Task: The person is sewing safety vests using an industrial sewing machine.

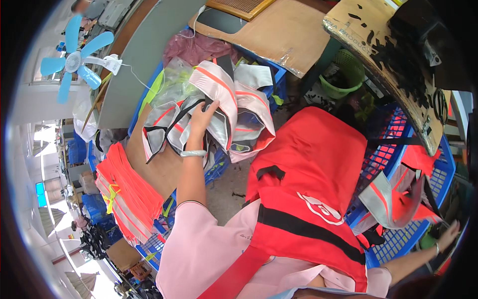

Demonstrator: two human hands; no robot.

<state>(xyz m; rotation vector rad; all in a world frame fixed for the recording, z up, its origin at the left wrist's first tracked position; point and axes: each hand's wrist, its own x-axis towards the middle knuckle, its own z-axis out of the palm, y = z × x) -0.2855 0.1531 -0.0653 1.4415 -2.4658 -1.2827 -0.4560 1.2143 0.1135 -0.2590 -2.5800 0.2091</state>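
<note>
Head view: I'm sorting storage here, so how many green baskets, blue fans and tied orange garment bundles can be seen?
Green plastic mesh basket: 1
Light blue plastic fan: 1
Tied bundle of orange reflective garments: 1
Total: 3

A light blue fan (74, 62) hangs far left. A green basket (344, 74) sits far right, beside a brown cardboard sheet (279, 35). A stack of orange vests (127, 192) lies near left.
</note>
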